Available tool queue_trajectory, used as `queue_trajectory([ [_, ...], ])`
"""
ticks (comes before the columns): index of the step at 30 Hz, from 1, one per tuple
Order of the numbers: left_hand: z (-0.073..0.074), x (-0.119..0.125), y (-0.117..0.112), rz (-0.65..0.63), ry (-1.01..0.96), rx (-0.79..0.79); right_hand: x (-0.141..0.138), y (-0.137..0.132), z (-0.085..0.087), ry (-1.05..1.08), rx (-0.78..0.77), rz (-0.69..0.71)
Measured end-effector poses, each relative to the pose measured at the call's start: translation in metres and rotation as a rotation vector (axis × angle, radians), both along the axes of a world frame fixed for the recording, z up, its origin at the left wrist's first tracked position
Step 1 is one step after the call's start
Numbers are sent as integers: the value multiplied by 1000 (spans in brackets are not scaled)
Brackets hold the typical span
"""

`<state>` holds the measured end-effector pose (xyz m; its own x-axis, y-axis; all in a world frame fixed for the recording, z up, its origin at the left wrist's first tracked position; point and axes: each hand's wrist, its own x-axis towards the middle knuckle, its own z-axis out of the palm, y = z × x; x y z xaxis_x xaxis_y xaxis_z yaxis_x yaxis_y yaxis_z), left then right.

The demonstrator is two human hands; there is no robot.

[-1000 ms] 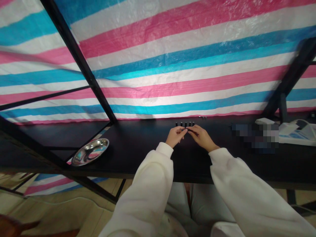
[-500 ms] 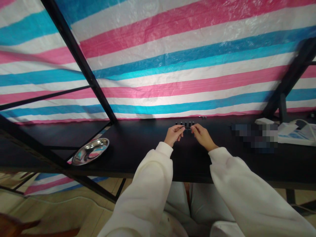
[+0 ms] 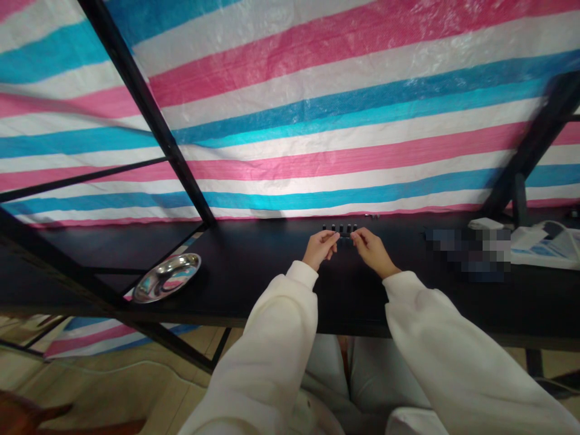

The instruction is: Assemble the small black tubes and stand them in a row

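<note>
- Head view: the fingers [image 3: 331, 237] of my left hand [image 3: 319, 248] and right hand [image 3: 371, 249] pinch a slim piece [image 3: 345, 236], covering its ends.
- Its long axis runs left to right, along the bench [image 3: 254, 254]; I can't tell which end is which.
- It looks dark, too small for detail, just nearer me than the row of small dark blocks [image 3: 341, 229].

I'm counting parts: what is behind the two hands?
Five small dark pieces show in a row just beyond the left hand and right hand. Small metallic bits lie farther back, near the striped sheet. Whatever the hands directly cover cannot be seen.
</note>
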<state>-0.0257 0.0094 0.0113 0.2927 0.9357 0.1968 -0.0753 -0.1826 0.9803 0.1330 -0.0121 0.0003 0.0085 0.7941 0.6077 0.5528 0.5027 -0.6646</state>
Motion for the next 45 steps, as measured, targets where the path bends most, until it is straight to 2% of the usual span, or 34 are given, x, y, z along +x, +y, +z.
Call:
queue_trajectory([
  [10, 0, -2, 2, -20, 7, 15, -1, -2, 3, -26, -7, 8],
  [30, -4, -2, 4, -36, -35, -88, -1, -2, 2, -21, -36, 50],
  [39, -5, -1, 4, -30, -44, -80, -2, -3, 2, -20, -37, 44],
  [45, -2, -1, 2, 0, -12, -22, 1, -4, 4, -2, -24, 8],
])
